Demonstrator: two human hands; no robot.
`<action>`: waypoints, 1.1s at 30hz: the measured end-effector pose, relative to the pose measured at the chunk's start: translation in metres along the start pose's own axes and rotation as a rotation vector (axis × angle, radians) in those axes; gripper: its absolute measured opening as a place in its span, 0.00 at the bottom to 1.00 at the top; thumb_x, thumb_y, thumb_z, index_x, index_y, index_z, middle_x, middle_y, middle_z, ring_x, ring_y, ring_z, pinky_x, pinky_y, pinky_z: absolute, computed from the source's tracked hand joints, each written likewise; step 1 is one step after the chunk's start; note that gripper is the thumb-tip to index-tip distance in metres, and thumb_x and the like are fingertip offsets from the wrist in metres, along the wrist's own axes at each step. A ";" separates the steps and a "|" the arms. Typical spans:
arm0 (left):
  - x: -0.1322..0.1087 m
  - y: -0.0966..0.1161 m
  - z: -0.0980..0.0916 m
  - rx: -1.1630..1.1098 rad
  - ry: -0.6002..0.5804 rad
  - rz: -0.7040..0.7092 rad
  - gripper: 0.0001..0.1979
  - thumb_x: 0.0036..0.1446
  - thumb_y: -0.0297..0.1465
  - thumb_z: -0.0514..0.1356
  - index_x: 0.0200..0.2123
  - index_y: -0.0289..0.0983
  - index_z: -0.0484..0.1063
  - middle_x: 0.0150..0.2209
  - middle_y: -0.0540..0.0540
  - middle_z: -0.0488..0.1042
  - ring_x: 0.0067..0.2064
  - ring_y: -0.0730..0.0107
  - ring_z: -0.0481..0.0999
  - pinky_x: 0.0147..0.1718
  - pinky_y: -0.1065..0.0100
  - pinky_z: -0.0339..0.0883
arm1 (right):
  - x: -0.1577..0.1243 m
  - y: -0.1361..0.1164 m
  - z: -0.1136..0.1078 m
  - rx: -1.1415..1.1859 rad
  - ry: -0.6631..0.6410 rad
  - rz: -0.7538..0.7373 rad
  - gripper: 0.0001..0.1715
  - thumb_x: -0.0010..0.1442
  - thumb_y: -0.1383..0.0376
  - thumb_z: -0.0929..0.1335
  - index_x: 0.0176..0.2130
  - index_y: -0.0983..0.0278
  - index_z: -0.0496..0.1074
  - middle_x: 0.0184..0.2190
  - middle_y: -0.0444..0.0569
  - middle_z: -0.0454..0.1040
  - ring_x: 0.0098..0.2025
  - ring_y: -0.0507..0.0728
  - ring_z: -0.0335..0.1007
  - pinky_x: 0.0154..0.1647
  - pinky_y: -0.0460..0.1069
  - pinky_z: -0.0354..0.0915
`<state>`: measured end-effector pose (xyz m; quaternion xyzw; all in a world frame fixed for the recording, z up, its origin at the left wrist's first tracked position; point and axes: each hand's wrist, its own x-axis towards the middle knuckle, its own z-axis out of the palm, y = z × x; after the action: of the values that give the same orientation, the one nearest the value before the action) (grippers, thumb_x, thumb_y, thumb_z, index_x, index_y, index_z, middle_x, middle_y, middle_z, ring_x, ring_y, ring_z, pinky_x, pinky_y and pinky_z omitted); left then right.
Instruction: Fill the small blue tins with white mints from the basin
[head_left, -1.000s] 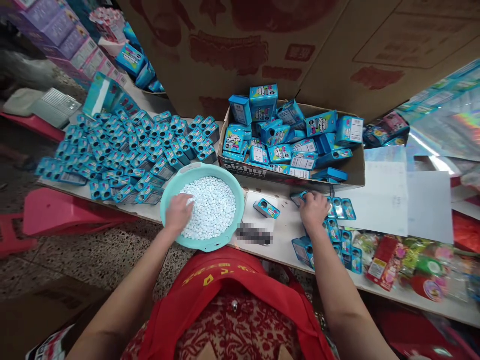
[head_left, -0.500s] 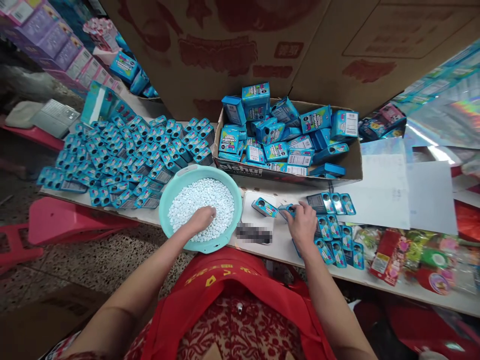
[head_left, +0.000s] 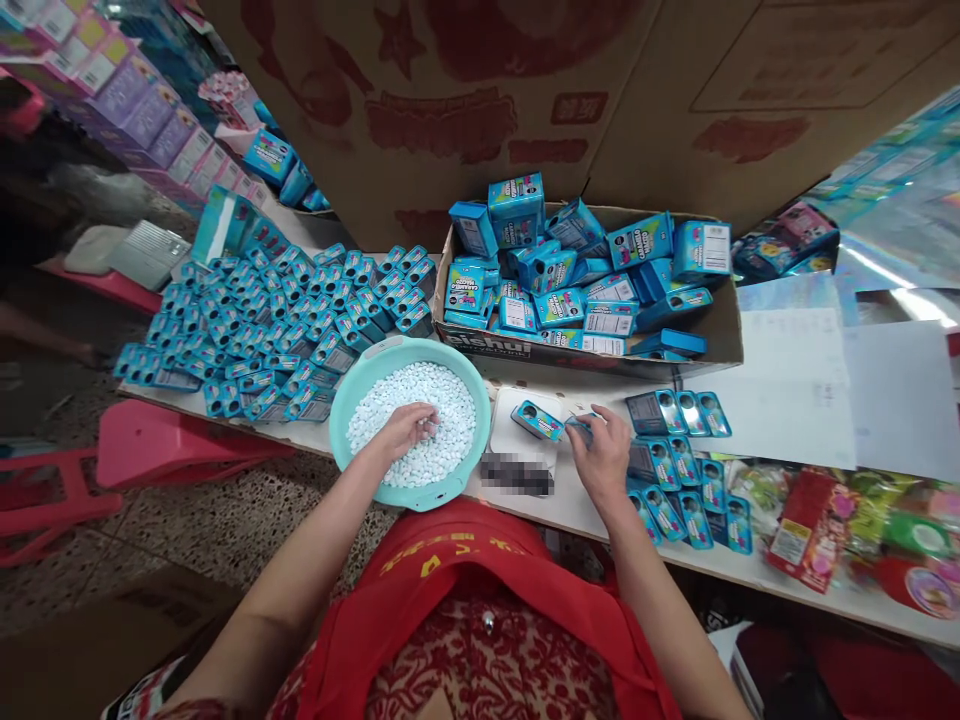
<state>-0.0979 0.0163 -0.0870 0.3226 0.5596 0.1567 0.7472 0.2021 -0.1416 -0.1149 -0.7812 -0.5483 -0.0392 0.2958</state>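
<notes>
A turquoise basin full of small white candies stands in front of me. My left hand rests on the candies, palm partly turned up, its fingers curled round a few of them. To the right, my right hand pinches a small blue candy box, largely hidden by the fingers. Between the hands, another blue box with a round hole in its end lies on a white scale-like plate, whose front part is pixelated.
Many blue boxes crowd the table's left side. A carton of blue boxes stands at the back, before a large cardboard box. More blue boxes, white paper and wrapped packets lie right. A pink stool stands lower left.
My left hand has turned its palm upward and lifted slightly, with candies showing at its fingers. My right hand keeps hold of the blue box. The whole view has shifted slightly.
</notes>
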 end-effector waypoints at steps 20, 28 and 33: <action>0.014 0.037 0.164 1.608 -0.263 0.797 0.15 0.54 0.19 0.47 0.37 0.35 0.72 0.38 0.41 0.69 0.40 0.62 0.68 0.41 0.62 0.62 | -0.020 0.019 -0.035 0.063 0.075 0.184 0.11 0.61 0.58 0.64 0.36 0.62 0.69 0.42 0.55 0.71 0.46 0.61 0.65 0.48 0.57 0.60; 0.007 0.045 0.164 1.533 -0.231 0.787 0.16 0.55 0.20 0.48 0.40 0.36 0.72 0.39 0.43 0.71 0.40 0.64 0.70 0.40 0.65 0.62 | -0.020 0.025 -0.038 0.079 0.090 0.211 0.11 0.61 0.57 0.65 0.35 0.62 0.69 0.41 0.55 0.71 0.46 0.61 0.66 0.48 0.57 0.61; 0.002 0.056 0.130 1.358 -0.010 0.790 0.12 0.58 0.26 0.49 0.39 0.37 0.72 0.40 0.44 0.73 0.43 0.64 0.71 0.42 0.66 0.61 | -0.016 0.028 -0.035 0.059 0.092 0.188 0.11 0.61 0.57 0.65 0.36 0.63 0.69 0.42 0.56 0.71 0.46 0.61 0.66 0.48 0.57 0.60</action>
<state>0.0315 0.0194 -0.0302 0.8844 0.3733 0.0329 0.2781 0.2294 -0.1783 -0.1040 -0.8174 -0.4594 -0.0310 0.3461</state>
